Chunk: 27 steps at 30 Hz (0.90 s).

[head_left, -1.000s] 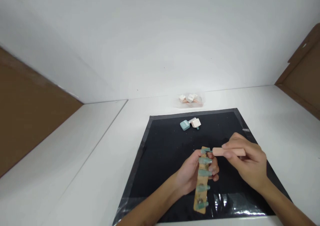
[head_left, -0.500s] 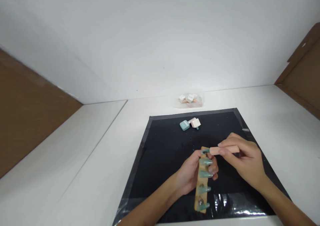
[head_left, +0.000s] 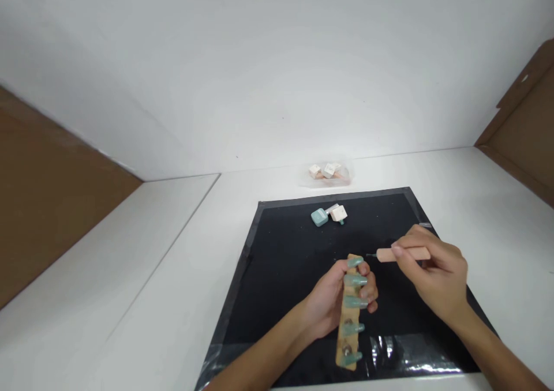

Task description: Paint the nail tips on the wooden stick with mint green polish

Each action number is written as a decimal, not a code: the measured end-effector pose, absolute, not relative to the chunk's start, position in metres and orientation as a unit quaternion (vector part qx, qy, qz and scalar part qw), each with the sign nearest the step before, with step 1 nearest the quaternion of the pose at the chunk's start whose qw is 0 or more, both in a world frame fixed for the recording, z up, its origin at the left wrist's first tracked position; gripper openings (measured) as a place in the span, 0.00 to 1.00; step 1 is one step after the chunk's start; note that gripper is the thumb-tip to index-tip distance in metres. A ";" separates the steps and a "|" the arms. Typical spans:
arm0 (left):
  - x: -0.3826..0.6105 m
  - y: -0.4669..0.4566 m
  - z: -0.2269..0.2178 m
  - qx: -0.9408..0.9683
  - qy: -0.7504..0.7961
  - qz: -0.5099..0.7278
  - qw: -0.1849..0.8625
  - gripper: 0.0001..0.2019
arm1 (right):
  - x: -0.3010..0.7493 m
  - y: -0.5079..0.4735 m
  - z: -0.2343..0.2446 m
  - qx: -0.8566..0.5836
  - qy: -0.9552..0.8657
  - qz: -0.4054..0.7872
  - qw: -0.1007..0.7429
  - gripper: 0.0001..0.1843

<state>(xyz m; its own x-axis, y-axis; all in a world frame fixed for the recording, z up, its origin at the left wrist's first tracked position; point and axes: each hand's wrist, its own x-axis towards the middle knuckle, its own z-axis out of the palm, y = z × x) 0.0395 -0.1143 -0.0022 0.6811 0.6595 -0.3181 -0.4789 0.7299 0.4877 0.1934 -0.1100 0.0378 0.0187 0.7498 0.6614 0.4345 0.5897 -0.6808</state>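
Left to right. Left hand [head_left: 333, 301] wrapped around wooden stick [head_left: 348, 316], held upright over black mat [head_left: 281, 275]; five teal false nails [head_left: 355, 279] stuck along the stick, top one [head_left: 355, 261] at the upper end, just above the fingertips.

Change since half a second ago: brush tip was touching the top nail, now pulled off to the right. Small gap between bristle tip and nail, no contact. Stick unmoved in the left hand. Read: stroke on the top nail looks finished or paused; all five nails already show teal, so coating looks well along. Cannot tell whether the brush carries fresh polish.

Right hand [head_left: 437, 275] pinched on peach brush cap [head_left: 402, 254], handle roughly horizontal, dark bristle pointing left toward the top nail. Right hand sits right of and slightly above the left hand, hands apart, not touching.

Farther back on the mat: teal polish bottle [head_left: 319, 217] lying next to a cream cube-shaped cap [head_left: 339, 212], well apart from both hands. Behind the mat edge, on the white worktop [head_left: 151, 275], a clear packet of small bottles [head_left: 328, 172]; contents too small to tell more.
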 end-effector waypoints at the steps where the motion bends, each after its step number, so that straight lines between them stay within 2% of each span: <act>1: 0.039 -0.114 -0.002 0.186 0.243 0.317 0.898 0.11 | 0.193 -0.110 0.038 -0.424 -0.689 0.150 0.569 0.09; 4: 0.040 -0.114 -0.002 0.189 0.245 0.318 0.896 0.10 | 0.193 -0.111 0.040 -0.385 -0.714 0.186 0.555 0.08; 9: 0.040 -0.114 -0.002 0.185 0.237 0.319 0.899 0.10 | 0.193 -0.113 0.038 -0.437 -0.690 0.142 0.559 0.09; 13: 0.040 -0.114 -0.002 0.186 0.244 0.318 0.897 0.10 | 0.194 -0.112 0.037 -0.402 -0.708 0.177 0.553 0.08; 27: 0.039 -0.113 -0.004 0.187 0.238 0.318 0.898 0.10 | 0.195 -0.111 0.038 -0.406 -0.705 0.121 0.569 0.09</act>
<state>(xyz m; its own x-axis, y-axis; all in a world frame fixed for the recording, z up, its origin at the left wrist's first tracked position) 0.0393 -0.1127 -0.0045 0.6842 0.6604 -0.3093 -0.4823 0.7280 0.4873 0.1951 -0.1110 0.0378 -0.0235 0.7109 0.7029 0.4347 0.6404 -0.6332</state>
